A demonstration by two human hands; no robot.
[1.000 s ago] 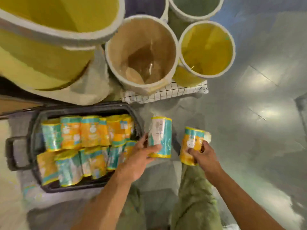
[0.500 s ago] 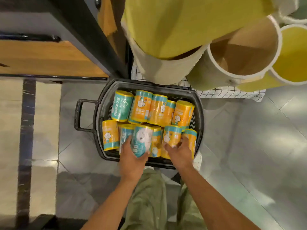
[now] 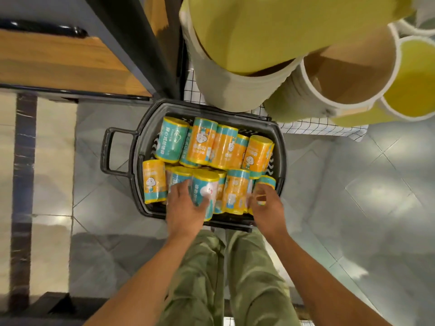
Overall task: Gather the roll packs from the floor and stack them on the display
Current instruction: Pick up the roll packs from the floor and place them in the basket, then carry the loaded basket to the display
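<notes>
A dark grey basket stands on the tiled floor, filled with several orange and teal roll packs in two rows. My left hand grips a teal roll pack standing in the near row, thumb across its front. My right hand curls its fingers round an orange and teal pack at the near right corner of the basket. Both hands are inside the basket's near edge.
Yellow and tan fabric bins overhang the basket from a white wire grid shelf. A wooden shelf with a black frame is at the left. The basket's handle points left. My green-trousered legs stand just behind it.
Both hands carried a pack each from the floor at the right into the basket's near row. In the last half second they barely moved.
</notes>
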